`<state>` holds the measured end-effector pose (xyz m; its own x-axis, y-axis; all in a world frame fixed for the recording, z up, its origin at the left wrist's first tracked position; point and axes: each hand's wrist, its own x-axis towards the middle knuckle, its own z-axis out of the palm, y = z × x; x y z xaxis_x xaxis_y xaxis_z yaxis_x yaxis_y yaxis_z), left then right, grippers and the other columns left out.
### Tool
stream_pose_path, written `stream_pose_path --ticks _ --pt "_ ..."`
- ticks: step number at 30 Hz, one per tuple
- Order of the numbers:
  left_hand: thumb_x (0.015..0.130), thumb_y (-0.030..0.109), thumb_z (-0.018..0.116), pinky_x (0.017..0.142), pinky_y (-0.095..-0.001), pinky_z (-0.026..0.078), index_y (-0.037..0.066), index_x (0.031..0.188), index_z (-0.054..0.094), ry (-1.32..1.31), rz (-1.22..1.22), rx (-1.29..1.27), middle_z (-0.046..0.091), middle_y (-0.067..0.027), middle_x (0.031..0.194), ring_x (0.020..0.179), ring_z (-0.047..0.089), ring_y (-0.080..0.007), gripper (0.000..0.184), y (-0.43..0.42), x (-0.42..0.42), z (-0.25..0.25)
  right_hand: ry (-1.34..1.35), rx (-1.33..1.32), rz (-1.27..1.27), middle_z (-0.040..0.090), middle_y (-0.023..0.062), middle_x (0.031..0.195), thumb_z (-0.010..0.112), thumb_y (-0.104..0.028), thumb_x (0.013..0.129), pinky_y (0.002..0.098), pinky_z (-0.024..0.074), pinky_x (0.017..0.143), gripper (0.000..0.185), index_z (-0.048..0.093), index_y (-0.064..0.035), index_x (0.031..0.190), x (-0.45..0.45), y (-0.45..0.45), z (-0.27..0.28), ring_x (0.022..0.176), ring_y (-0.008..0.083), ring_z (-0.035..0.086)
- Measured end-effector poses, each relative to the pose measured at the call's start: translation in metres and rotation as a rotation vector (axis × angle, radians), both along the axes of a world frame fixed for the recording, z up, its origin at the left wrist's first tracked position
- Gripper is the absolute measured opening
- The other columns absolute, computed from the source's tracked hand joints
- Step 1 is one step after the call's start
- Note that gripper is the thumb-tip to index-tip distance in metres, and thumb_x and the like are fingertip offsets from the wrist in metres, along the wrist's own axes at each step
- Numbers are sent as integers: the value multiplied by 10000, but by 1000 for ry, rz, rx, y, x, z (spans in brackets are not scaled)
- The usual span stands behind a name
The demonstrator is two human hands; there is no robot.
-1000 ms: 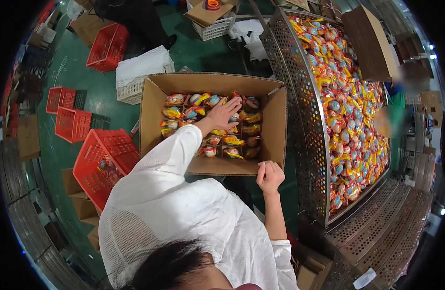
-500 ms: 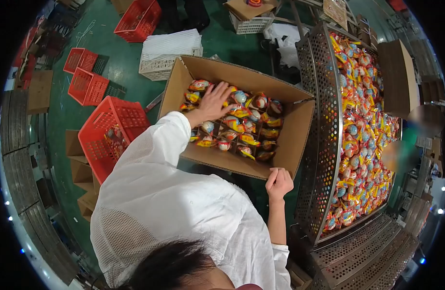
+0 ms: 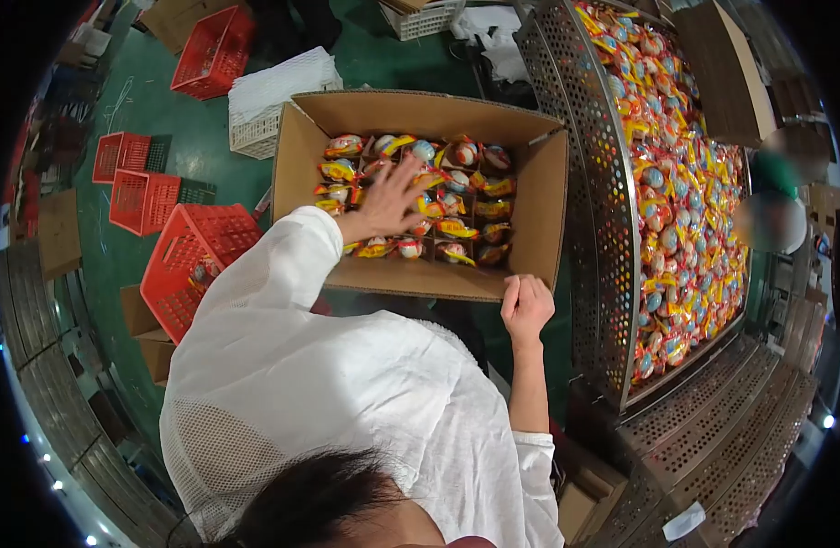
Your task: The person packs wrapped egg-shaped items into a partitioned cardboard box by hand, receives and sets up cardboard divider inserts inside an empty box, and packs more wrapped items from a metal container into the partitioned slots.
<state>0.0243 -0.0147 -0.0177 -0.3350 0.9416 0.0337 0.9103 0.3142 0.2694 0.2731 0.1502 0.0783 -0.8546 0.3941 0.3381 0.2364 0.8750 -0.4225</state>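
Observation:
In the head view, a cardboard box point(image 3: 537, 201) holds rows of wrapped round sweets point(image 3: 455, 228), each in clear, red and yellow film, with dividers showing between some of them. My left hand point(image 3: 390, 199) lies over the left-middle sweets, palm down with the fingers spread. It hides the ones beneath, and no sweet is visibly gripped. At the near right corner, my right hand point(image 3: 528, 306) has its fingers curled over the rim of the box.
To the right stands a perforated metal bin point(image 3: 584, 183) heaped with the same wrapped sweets. Several red crates, one a large red basket point(image 3: 178, 274), are on the left. A white crate point(image 3: 256, 135) stands behind the box. Flattened cardboard point(image 3: 726, 73) is at the far right.
The view has turned, so the box appears squarer and farther left. My left hand has slid over the sweets toward the near side of the box. My right hand keeps its hold on the rim.

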Motion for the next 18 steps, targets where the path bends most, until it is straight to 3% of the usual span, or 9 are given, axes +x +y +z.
stream_pose_path --ticks 2,8,12,14,16,18 --pt "818 515 441 1048 -540 92 154 1382 276 -18 -188 -60 152 -178 1446 1332 145 -349 689 -5 24 -19 24 -17 -48 557 66 635 520 -51 772 321 415 490 117 552 -47 659 -7 0 -1 537 237 518" --pt "841 551 381 1014 -610 64 234 1393 257 100 -298 -204 132 -129 1464 1338 112 -353 648 -16 44 -60 26 -20 -10 564 66 646 506 -49 777 323 420 501 123 562 -50 667 -2 -3 -2 551 232 532" --pt "845 556 374 1010 -612 96 224 1384 277 65 -354 -225 99 -111 1474 1335 125 -347 640 -16 37 -44 21 -11 0 558 68 640 502 -47 795 321 420 507 137 566 -46 674 -5 -1 -1 553 236 531" --pt "843 550 394 1023 -578 130 165 1383 274 6 -356 -161 147 -133 1456 1324 159 -346 674 -12 16 -25 3 -10 -11 554 68 634 506 -49 801 326 420 508 146 569 -43 670 -7 -1 2 555 240 527" --pt "831 545 430 1030 -537 163 93 1376 265 -230 -415 -161 203 -164 1426 1305 197 -349 727 -3 -22 2 -1 -23 -13 553 70 633 507 -48 802 329 421 509 150 570 -42 666 -7 -1 4 557 242 528" --pt "798 558 484 1023 -515 199 53 1377 231 27 -170 -61 244 -189 1397 1296 210 -349 809 -10 -42 11 -2 -40 -16 552 72 631 508 -47 802 332 422 509 153 570 -41 662 -7 -4 4 559 244 528"
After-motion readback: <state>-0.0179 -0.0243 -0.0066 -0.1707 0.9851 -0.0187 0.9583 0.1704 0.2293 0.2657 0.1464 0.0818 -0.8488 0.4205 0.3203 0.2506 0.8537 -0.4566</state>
